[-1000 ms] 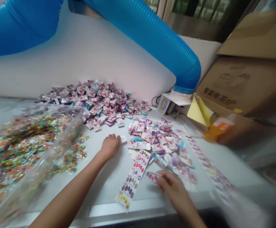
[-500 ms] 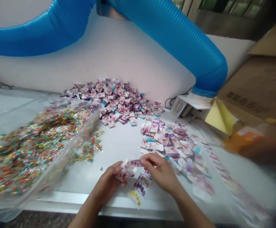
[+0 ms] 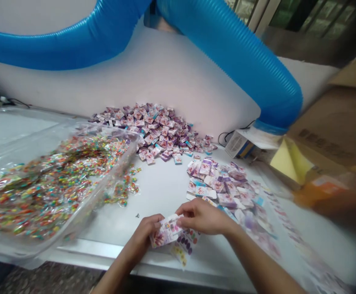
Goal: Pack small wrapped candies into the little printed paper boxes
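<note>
Backdrop: a blue corrugated duct [image 3: 242, 53] arcs across a white wall [image 3: 171, 81] and ends at the counter's back right corner, above a small printed box [image 3: 239, 143].

Counter: a white counter [image 3: 162, 192] runs across the view, with a metal strip along its front edge [image 3: 104, 249].

Right end: a cardboard carton [image 3: 321, 118] stands past the right edge, with a yellow sheet [image 3: 290, 161] leaning near it. A blurred orange object [image 3: 321, 190] is too smeared to identify.

Left side: a transparent plastic tray [image 3: 113, 163] holds a mass of small multicoloured sachets [image 3: 43, 196], and a few spilled sachets [image 3: 122, 190] lie just beside its right wall.

Back centre: a large heap of purple-and-white printed packets [image 3: 153, 130] sits against the wall.

Right of centre: a smaller, looser pile of similar packets [image 3: 217, 183] lies near the front, beside a long printed strip [image 3: 288, 220] running toward the front right corner.

Hands: the left hand [image 3: 141, 237] cups the lower edge of a printed packet [image 3: 165, 231], and the right hand [image 3: 204, 216] pinches its upper edge between thumb and fingers.

Held packet: it is above the counter's front edge, over a card printed with coloured ovals [image 3: 185, 245].
</note>
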The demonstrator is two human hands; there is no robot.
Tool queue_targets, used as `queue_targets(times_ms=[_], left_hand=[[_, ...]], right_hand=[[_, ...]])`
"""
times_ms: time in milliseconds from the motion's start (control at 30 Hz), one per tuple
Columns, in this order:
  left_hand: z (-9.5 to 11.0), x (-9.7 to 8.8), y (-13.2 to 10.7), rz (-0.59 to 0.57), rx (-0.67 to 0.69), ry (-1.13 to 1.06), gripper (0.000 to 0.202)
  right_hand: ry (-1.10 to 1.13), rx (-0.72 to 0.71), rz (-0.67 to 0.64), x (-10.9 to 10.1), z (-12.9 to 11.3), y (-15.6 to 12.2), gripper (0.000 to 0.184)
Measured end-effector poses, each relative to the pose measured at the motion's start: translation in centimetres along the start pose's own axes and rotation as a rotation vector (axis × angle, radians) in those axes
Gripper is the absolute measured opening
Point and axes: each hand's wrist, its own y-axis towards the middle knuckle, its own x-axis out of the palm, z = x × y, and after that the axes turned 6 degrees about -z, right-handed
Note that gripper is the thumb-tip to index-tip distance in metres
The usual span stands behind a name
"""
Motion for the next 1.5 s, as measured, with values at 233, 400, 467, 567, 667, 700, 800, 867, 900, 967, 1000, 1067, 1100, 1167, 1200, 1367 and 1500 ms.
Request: queue_targets(times_ms=[233, 400, 467, 567, 667, 700, 800, 867, 900, 967, 1000, 1067, 1100, 1167, 1200, 1367, 1500], left_hand=[[0.4, 0.7, -1.1, 0.323, 0.423, 1.141, 0.041], [-1.1, 0.7, -1.5, 0.455, 0.619, 1.369, 0.045], [-1.7, 0.7, -1.5, 0.470, 0.626, 1.356, 0.045], [-2.2, 0.5, -1.6, 0.477, 0.606, 1.372, 0.042], [-2.2, 0.1, -2.1, 0.497, 0.565, 1.348, 0.040], [-2.2, -0.1, -2.4, 0.515, 0.546, 1.325, 0.040], [-1.9, -0.7, -3.5, 0.614, 0.481, 1.251, 0.037], [-1.8, -1.0, -4.2, 0.677, 0.453, 1.228, 0.036], [-1.8, -1.1, -4.5, 0.702, 0.448, 1.226, 0.035], [-1.7, -1.2, -4.9, 0.741, 0.445, 1.237, 0.036], [-1.7, -1.2, -5.1, 0.759, 0.445, 1.243, 0.036], [-1.5, -1.3, -5.3, 0.791, 0.443, 1.249, 0.036], [-1.5, -1.4, -5.4, 0.805, 0.443, 1.250, 0.036], [-1.4, -1.5, -5.4, 0.818, 0.444, 1.244, 0.035], [-1.3, -1.6, -5.3, 0.816, 0.443, 1.239, 0.035], [-1.6, -1.3, -4.2, 0.798, 0.461, 1.212, 0.034], [-2.0, -0.6, -3.1, 0.775, 0.477, 1.219, 0.034]], right_hand=[[-0.215, -0.016, 0.175, 0.7, -0.7, 1.5, 0.011], [-0.280, 0.001, 0.203, 1.5, -1.4, 2.7, 0.011], [-0.330, 0.034, 0.255, 2.4, -1.4, 3.3, 0.015], [-0.458, 0.057, 0.269, 3.7, -1.3, 4.1, 0.016], [-0.394, -0.001, 0.140, 3.7, -1.0, 5.2, 0.015], [-0.314, -0.048, 0.054, 3.4, -0.8, 5.8, 0.018], [-0.164, -0.160, -0.058, 2.5, -0.2, 8.8, 0.022], [-0.208, -0.162, 0.056, 2.7, -0.2, 11.8, 0.023], [-0.242, -0.156, 0.119, 3.1, -0.4, 13.3, 0.024], [-0.294, -0.152, 0.191, 4.4, -0.9, 16.1, 0.027], [-0.315, -0.154, 0.211, 5.1, -1.3, 17.2, 0.029], [-0.341, -0.161, 0.232, 6.4, -1.8, 18.5, 0.023], [-0.343, -0.164, 0.238, 6.7, -1.8, 18.7, 0.020], [-0.318, -0.171, 0.248, 6.8, -1.6, 18.5, 0.023], [-0.293, -0.174, 0.254, 6.6, -1.2, 18.1, 0.024], [-0.074, -0.168, 0.293, 4.5, 0.5, 14.8, 0.026], [0.111, -0.133, 0.359, 3.7, 1.2, 11.9, 0.032]])
